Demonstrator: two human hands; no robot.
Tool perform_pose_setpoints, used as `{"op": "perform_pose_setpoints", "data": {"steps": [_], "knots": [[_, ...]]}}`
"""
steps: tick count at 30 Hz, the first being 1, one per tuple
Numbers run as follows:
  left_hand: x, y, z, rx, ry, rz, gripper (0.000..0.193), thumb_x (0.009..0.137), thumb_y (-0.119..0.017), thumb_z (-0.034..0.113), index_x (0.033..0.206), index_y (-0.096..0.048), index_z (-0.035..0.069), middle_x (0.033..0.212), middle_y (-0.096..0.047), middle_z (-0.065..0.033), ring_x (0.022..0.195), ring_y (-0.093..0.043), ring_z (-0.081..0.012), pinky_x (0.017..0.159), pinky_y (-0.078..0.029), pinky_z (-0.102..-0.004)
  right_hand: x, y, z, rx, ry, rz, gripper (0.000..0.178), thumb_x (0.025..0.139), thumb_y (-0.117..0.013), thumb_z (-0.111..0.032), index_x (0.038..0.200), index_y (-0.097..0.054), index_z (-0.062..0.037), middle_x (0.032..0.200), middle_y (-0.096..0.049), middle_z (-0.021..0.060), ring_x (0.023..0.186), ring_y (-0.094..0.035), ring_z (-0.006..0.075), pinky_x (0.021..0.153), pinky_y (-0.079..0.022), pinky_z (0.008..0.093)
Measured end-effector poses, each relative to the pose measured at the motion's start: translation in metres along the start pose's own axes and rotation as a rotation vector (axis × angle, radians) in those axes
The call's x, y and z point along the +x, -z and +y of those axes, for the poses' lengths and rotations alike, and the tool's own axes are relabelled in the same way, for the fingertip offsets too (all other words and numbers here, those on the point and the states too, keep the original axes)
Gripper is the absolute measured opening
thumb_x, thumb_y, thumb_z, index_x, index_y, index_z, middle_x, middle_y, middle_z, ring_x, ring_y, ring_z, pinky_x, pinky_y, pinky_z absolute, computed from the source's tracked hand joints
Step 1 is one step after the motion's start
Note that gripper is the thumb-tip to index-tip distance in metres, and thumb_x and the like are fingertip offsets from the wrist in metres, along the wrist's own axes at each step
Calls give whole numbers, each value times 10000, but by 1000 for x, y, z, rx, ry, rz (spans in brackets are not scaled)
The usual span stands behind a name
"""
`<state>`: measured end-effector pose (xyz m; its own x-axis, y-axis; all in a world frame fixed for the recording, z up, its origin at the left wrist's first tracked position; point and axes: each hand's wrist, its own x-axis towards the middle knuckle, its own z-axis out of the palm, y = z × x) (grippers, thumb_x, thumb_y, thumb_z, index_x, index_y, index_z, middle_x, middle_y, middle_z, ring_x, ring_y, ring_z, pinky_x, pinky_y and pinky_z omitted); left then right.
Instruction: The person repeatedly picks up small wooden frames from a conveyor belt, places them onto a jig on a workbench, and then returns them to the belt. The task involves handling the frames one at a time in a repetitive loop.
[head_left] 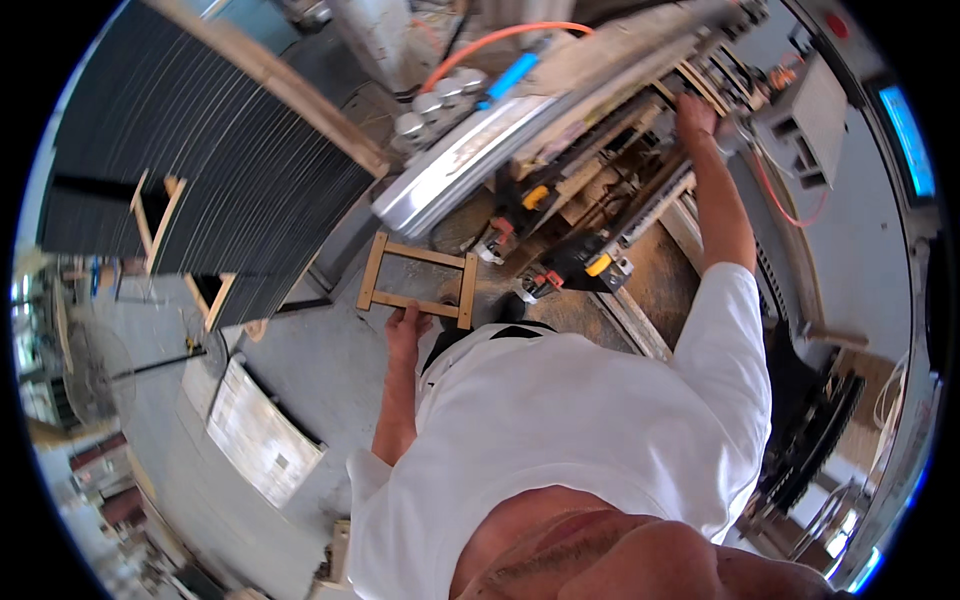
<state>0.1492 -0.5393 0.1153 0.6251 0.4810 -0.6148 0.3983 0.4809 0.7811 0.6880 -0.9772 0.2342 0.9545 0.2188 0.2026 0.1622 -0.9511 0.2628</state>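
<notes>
My left hand (407,328) grips a small rectangular wooden frame (417,256) by its near rail, low at my left side. The frame has two side posts joined by two rails, with an opening in the middle. My right arm is stretched far forward over a long machine (600,215). At its far end my right hand (693,118) is closed beside pale wooden strips (704,86); what its fingers hold is too small to make out. Black clamp units with yellow and red parts (560,275) stand at the machine's near end.
A tall stack of dark panels (210,150) stands at the left, with a wooden beam (280,85) along it. Silver cylinders (430,103) and an orange hose (500,35) lie beyond the metal rail (460,165). A lit screen (907,140) is at the far right. A pale board (262,432) lies on the floor.
</notes>
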Motion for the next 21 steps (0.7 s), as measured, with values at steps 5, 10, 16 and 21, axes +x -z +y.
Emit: {"op": "perform_pose_setpoints", "data": {"steps": [5, 10, 16, 21], "knots": [[-19, 76, 22, -2, -264, 20, 297, 934, -565, 265, 1053, -592, -6, 943, -649, -86, 863, -630, -169, 764, -538, -308, -23, 60, -36, 211, 7, 92, 340, 838, -545, -220, 1162, -612, -143, 1102, -635, 152, 1020, -594, 354, 866, -470, 450], [-56, 190, 76, -169, -401, -14, 293, 922, -590, 293, 1073, -624, 44, 968, -661, -76, 879, -629, -163, 797, -521, -308, -139, 168, -139, 737, 196, 286, 248, 889, -594, -181, 1104, -647, -71, 1023, -664, 133, 924, -639, 264, 803, -503, 346], [-83, 375, 139, -186, -538, 275, 291, 952, -540, 258, 1105, -603, 19, 948, -670, -76, 772, -608, -105, 660, -487, -236, -343, 196, -309, 1142, 452, -158, 184, 805, -675, -40, 986, -655, -14, 988, -668, 134, 855, -652, 234, 770, -521, 315], [-12, 466, 215, -163, -549, 485, 280, 960, -529, 259, 999, -624, -1, 791, -610, -5, 645, -524, -74, 588, -435, -230, -410, 116, -398, 889, 429, -704, 295, 764, -710, -161, 1034, -658, -55, 942, -667, 156, 825, -651, 296, 714, -513, 376]]}}
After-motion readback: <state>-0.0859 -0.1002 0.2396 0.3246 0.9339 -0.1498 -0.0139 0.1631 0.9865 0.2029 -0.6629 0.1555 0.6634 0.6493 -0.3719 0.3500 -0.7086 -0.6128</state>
